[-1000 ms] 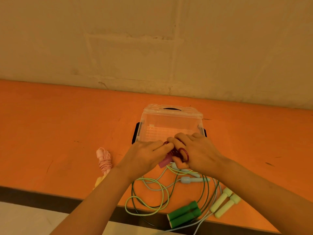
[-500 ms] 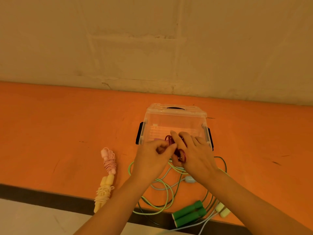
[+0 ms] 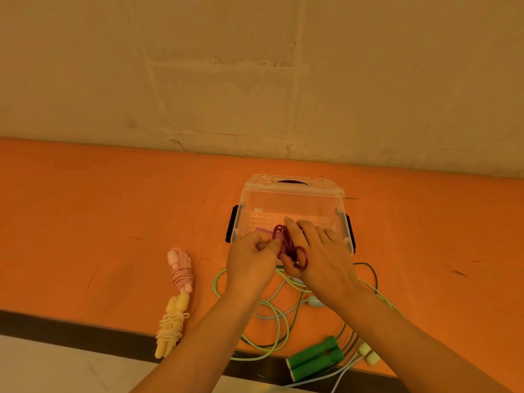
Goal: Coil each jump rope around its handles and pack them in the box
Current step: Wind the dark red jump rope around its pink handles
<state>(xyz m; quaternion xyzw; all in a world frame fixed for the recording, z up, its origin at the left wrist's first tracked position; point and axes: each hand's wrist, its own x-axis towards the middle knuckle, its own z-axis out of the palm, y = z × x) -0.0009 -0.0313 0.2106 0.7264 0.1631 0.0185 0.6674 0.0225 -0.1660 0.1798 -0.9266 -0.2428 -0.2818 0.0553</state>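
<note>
An orange surface runs along a pale wall and has a dark front edge. On it stands a clear plastic box with black side latches. Left of it lie a coiled pink rope and a coiled yellow rope, end to end. Loose green cords, green handles and pale handles lie near the front edge.

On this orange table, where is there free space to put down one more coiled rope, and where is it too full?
Bare orange table lies left of the clear box and beyond the pink coiled rope; another bare patch lies right of the box. It is crowded near the front edge, where loose green cords and green handles tangle under both forearms.
</note>
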